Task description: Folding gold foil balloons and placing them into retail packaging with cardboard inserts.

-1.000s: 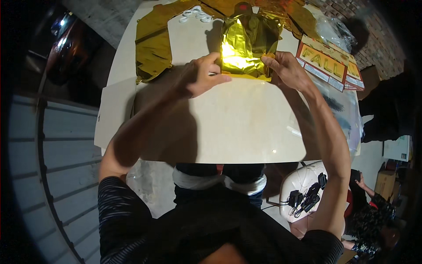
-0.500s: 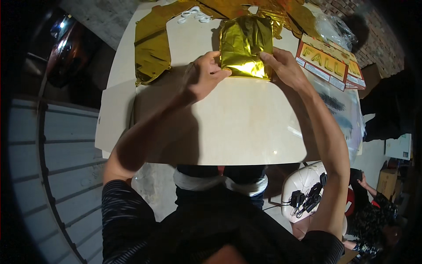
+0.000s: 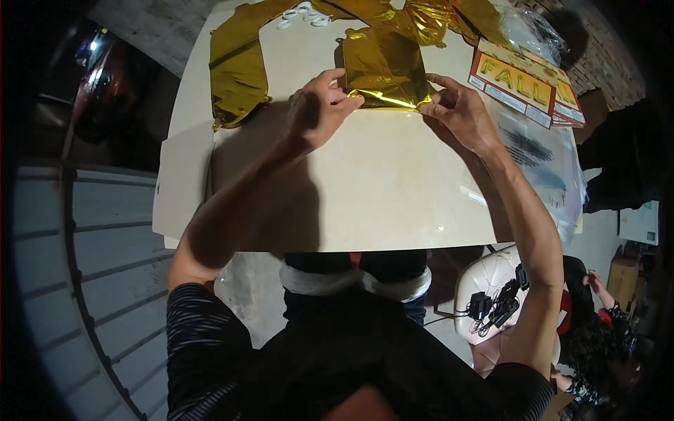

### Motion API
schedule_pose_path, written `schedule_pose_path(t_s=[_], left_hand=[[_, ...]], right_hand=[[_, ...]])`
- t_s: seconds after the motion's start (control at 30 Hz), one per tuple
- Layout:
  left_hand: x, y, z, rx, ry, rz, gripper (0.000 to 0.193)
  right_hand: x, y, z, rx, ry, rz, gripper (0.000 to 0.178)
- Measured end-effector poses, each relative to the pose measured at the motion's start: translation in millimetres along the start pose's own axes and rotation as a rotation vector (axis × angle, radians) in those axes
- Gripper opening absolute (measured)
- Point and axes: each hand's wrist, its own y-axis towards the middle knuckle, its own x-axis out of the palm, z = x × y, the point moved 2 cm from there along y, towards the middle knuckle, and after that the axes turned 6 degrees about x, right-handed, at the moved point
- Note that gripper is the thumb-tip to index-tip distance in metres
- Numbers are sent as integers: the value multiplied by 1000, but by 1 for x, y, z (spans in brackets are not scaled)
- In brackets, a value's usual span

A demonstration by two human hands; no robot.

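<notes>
A folded gold foil balloon (image 3: 385, 63) lies flat on the pale table (image 3: 393, 175) in front of me, its near edge creased and shiny. My left hand (image 3: 319, 109) is closed on the near left corner, thumb and fingers pinching the foil. At the near right corner my right hand (image 3: 463, 112) grips the foil between thumb and fingers. Left of it, a second gold foil balloon (image 3: 237, 70) rests flat, long and angular. More crumpled gold foil (image 3: 428, 24) spreads along the far side.
White ribbon (image 3: 303, 15) lies coiled at the back. Printed card packages (image 3: 511, 84) and clear plastic bags (image 3: 533, 35) sit at the far right. Below the table's right side, a pale seat (image 3: 472, 281) bears black power adapters (image 3: 500, 305). Another person (image 3: 597, 344) is at the lower right.
My right hand has slid nearer along the foil's right side to its near corner. The foil's near part now looks folded, with a narrower bright crease. The view has shifted slightly.
</notes>
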Motion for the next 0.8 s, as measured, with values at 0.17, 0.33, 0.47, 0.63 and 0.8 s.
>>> schedule_pose_path(t_s=[0.17,0.33,0.47,0.63,0.8], left_hand=[[-3,1,-1,11,67,-59,66],[-4,3,6,-64,63,-55,64],[-4,2,6,-161,-22,-60,69],[-10,-3,-5,74,51,-14,77],[-15,-8,12,53,52,-12,77]], right_hand=[[2,1,-3,46,-18,18,62],[4,-5,-13,69,68,-4,65],[7,-1,-16,104,8,19,64],[6,4,-14,147,-7,22,61],[4,6,-17,156,-51,16,56]])
